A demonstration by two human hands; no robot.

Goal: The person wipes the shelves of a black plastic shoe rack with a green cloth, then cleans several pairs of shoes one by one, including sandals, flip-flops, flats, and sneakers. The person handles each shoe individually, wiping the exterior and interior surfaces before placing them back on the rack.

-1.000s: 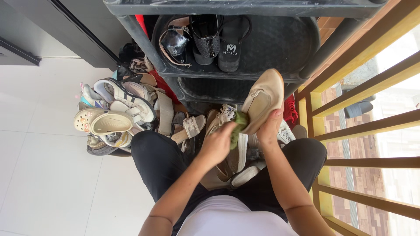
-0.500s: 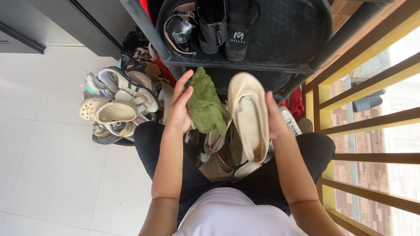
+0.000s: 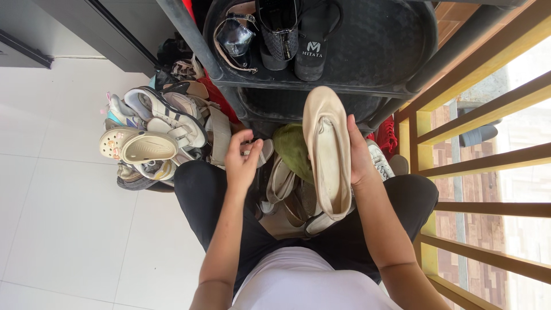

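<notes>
The green cloth (image 3: 294,150) is partly hidden behind the beige shoe (image 3: 327,150), so only its rounded left part shows. The right hand (image 3: 359,158) is mostly behind that shoe too; you see only the thumb side. The black shoe rack (image 3: 367,51) is cut off by the top edge, and so are the dark shoes (image 3: 279,31) on its shelf. The pile of shoes (image 3: 287,195) between the knees is tangled and dark, too hard to tell apart. The person's elbows run off the bottom edge.
</notes>
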